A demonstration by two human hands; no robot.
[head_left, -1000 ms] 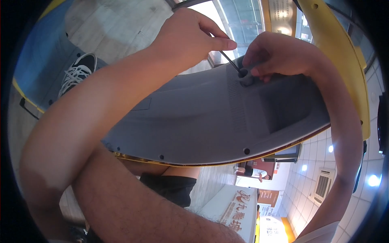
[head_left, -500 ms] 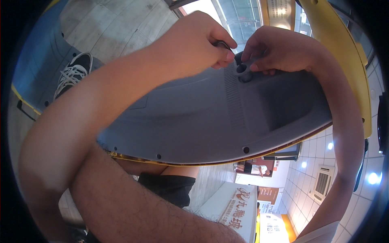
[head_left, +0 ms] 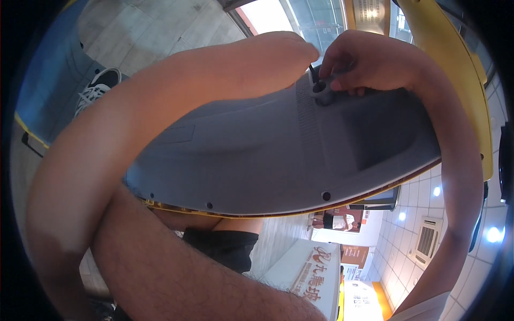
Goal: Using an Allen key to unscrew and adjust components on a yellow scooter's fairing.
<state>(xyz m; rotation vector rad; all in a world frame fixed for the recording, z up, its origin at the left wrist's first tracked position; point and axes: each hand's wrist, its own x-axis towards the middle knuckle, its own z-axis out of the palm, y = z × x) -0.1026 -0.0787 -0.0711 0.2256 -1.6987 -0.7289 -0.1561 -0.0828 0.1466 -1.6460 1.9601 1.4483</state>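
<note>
Large grey plastic panel [head_left: 278, 155] with a yellow rim, resting across the lap and filling the middle of the view. Right hand [head_left: 369, 61] curled at the far edge, fingers pinched shut around a small grey tubular fitting [head_left: 323, 88] seated on the panel. Left hand [head_left: 278, 51] rolled over just beside it, grip hidden, only a thin dark tool shaft [head_left: 311, 71] poking out toward the fitting. Judged mid-fastening; next calls for keeping the fitting steady and the tool tip square in its bore
</note>
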